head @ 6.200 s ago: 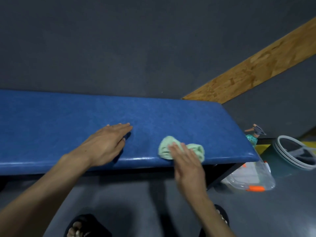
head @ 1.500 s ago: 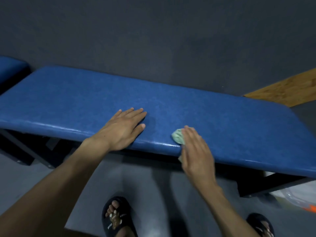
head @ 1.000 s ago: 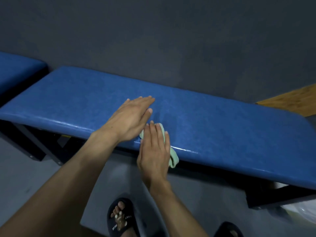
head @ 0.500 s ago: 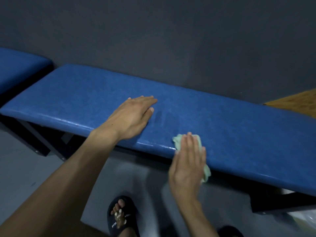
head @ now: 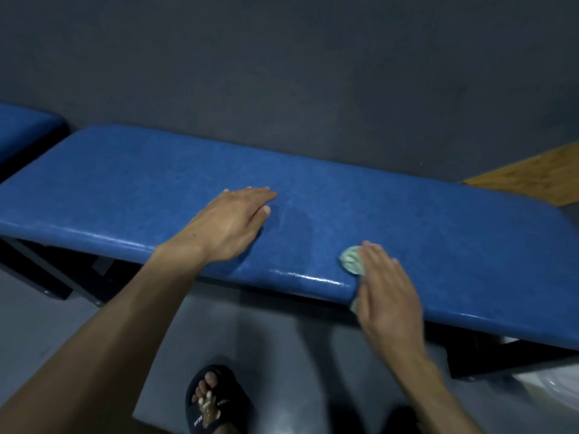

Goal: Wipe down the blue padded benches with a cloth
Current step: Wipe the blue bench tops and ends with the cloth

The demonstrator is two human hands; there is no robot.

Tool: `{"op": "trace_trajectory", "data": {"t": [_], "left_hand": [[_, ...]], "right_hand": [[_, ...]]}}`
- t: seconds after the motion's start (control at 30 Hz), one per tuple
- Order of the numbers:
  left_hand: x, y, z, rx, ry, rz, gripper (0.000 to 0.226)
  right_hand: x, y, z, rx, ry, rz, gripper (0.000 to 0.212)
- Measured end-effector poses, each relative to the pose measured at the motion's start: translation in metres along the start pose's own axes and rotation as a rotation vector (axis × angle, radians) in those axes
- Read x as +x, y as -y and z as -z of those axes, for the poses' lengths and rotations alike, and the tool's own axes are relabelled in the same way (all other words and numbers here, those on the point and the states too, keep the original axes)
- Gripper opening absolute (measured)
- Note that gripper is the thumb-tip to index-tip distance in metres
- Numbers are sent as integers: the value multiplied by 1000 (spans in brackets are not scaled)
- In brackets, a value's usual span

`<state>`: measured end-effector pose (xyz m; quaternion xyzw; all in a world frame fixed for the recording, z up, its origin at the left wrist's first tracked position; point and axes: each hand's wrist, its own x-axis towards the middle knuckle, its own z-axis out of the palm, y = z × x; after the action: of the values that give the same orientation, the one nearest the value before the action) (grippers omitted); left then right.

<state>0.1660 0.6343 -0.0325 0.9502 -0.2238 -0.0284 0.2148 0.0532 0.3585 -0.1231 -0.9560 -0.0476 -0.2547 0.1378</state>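
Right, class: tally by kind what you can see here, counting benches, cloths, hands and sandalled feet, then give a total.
Blue padded benches: 2
Green cloth: 1
Hands: 2, left hand, right hand
Sandalled foot: 1
Total: 6

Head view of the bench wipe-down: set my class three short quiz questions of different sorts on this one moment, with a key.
1. True or false: the left hand lies flat on the blue bench and holds nothing.
2. Multiple choice: where is the green cloth? A) on the floor; B) under the right hand at the bench's near edge; C) against the wall.
3. Fill in: at far left, the end of a second blue ____ shows.

Key
1. True.
2. B; part of the cloth hangs over the edge below the hand.
3. Bench: the second bench.
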Motion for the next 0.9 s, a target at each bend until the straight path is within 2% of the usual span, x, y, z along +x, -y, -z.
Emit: {"op": "trace_trajectory", "data": {"t": [0.1, 0.2, 0.27, 0.33, 0.43, 0.5, 0.57, 0.77, 0.9], "left_hand": [[2, 1, 1, -12, 4, -3, 62], [5, 1, 0, -1, 2, -8, 53], [7, -1, 0, -4, 8, -2, 49], [9, -5, 1, -4, 16, -6, 56], [14, -9, 0, -14, 2, 4, 51], [16, -11, -1, -15, 5, -5, 51], [18, -13, -3, -16, 20, -20, 60], [21, -12, -7, -11, 22, -38, 46], [22, -7, -7, -10, 25, -25, 46]], "right_hand": [[-4, -27, 11, -20, -79, -189, 45], [5, 5, -4, -63, -89, -289, 46], [21, 46, -22, -76, -29, -237, 47], [39, 88, -39, -80, 40, -132, 48], [59, 114, -52, -69, 81, 27, 48], [62, 96, -44, -46, 150, 109, 54], [60, 58, -28, -51, 207, 96, 55], [44, -83, 36, -96, 166, -328, 50], [46, -80, 29, -148, 110, -398, 44]]}}
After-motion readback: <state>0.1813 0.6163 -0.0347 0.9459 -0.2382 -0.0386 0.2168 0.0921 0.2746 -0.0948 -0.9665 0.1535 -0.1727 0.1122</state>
